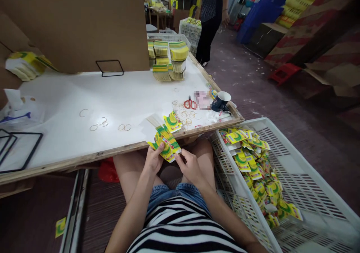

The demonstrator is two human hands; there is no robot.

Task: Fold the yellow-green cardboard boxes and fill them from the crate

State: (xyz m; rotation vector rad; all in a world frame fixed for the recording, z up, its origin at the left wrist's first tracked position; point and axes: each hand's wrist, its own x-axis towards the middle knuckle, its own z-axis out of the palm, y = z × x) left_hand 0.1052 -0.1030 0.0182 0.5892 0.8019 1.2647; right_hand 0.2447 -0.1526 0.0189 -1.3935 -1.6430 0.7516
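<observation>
My left hand (154, 159) is closed around the left side of a fanned bunch of yellow-and-green printed packets (168, 142), thumb on top. Fingers of my right hand (189, 166) pinch the lower right corner of the same bunch. It is held over my lap at the table's front edge. Just beyond it, another yellow packet (173, 122) lies on the table, beside some pale strips (153, 120). Loose rubber bands (184, 114) are scattered to the right of the packets.
The white table (70, 92) has a wooden edge. Red-handled scissors (190, 104) and a dark mug (221, 101) are at its right. Bundled packet stacks (168, 60) stand farther back. A white crate (306, 185) of loose packets is at my right. A person (209, 20) stands beyond.
</observation>
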